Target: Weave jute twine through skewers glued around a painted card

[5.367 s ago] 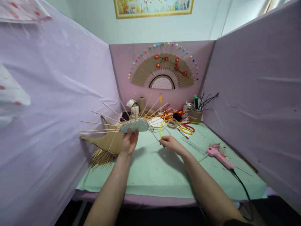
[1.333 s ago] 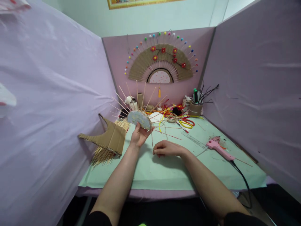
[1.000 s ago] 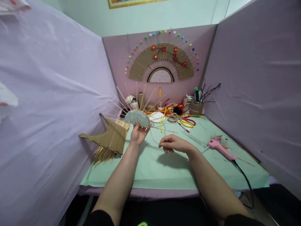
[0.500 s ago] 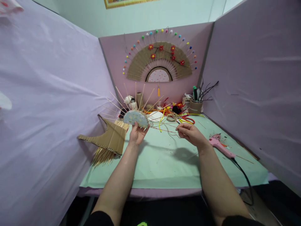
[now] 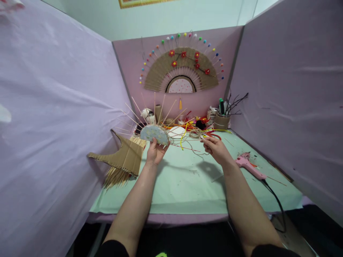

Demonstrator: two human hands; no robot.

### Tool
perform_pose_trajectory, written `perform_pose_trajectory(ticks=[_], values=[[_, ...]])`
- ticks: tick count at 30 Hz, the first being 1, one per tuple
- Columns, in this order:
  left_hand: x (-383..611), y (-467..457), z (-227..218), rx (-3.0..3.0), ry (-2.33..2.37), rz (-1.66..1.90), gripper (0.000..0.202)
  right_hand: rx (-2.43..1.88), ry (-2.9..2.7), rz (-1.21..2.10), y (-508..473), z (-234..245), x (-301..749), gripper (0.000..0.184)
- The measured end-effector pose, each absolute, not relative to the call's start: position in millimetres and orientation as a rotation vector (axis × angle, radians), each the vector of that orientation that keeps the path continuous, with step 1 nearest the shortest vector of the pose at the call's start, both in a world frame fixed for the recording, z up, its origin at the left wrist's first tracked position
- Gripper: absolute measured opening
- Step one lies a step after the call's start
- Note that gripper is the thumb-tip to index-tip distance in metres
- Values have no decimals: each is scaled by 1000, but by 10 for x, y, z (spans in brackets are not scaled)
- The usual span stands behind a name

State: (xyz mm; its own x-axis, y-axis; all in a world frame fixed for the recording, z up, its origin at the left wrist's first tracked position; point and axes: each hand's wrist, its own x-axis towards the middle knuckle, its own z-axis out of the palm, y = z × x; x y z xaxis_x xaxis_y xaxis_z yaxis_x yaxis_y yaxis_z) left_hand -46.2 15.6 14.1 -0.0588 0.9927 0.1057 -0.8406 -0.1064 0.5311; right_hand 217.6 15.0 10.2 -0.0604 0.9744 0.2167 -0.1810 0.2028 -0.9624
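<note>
My left hand (image 5: 157, 151) grips a half-round piece (image 5: 153, 133) with pale blue patterned facing, thumb on its front and fingers behind. Thin wooden sticks (image 5: 168, 110) fan out from its curved edge. To the right, my right hand (image 5: 214, 147) is closed in a pinch near the ends of the lower right sticks. What lies between those fingertips is too small to tell. Loose twine (image 5: 197, 153) trails just below the pinch, and a coil of twine (image 5: 195, 133) lies behind it.
A cut cardboard piece (image 5: 125, 156) rests on a bundle of sticks (image 5: 118, 179) at left. At right lies a pink glue gun (image 5: 250, 167) with a black cord. Pots, markers and twigs (image 5: 238, 103) stand behind. A decorated fan (image 5: 182, 67) hangs on the back panel.
My right hand has risen slightly and turned a little, with its fingertips nearer the stick ends. My left hand and the half-round piece have hardly moved.
</note>
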Motion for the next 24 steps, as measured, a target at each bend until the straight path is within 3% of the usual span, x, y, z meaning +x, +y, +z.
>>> perform_pose_trajectory(ticks=[5,10,18,24], values=[[-476,198,138,476,400,1748,20,-1053,-1364,964,130,99,2142,31],[-485,198,156,451,357,1787,18,-1113,-1763,1050,9,98,1933,29],[-274,52,199,398,358,1658,25,-906,-2439,766,-233,-120,1166,17],[-222,-38,215,462,342,1500,30,-970,-2485,624,-219,-173,1211,16]])
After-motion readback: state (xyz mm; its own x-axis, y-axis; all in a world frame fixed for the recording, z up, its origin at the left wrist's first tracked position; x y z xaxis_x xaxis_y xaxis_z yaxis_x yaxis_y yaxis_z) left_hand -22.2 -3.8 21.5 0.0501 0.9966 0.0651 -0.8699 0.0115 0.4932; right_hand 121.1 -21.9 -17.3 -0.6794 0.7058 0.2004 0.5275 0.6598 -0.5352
